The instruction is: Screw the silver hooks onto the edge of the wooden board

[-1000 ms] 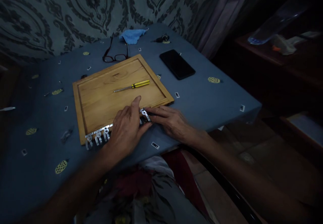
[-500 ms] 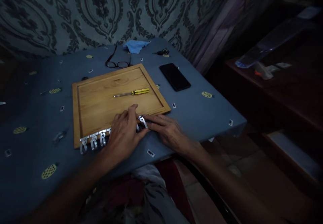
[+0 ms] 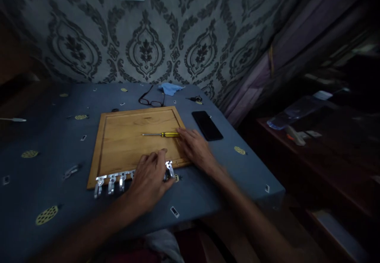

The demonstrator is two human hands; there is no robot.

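The screwdriver (image 3: 162, 134), lying mid-board, could be sent rolling across the wooden board (image 3: 124, 144) if its round yellow handle is brushed rather than gripped. The hook rail (image 3: 114, 178) at the board's near edge could be shifted if too little pressure is applied. The right hand (image 3: 194, 148) is held open, fingertips at the handle's end, nothing grasped. The left hand (image 3: 150, 178) is laid flat over the rail, fingers loosely spread

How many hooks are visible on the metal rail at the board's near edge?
4: three hooks left of the left hand, one right of it. The hand covers the middle of the rail; more may be hidden.
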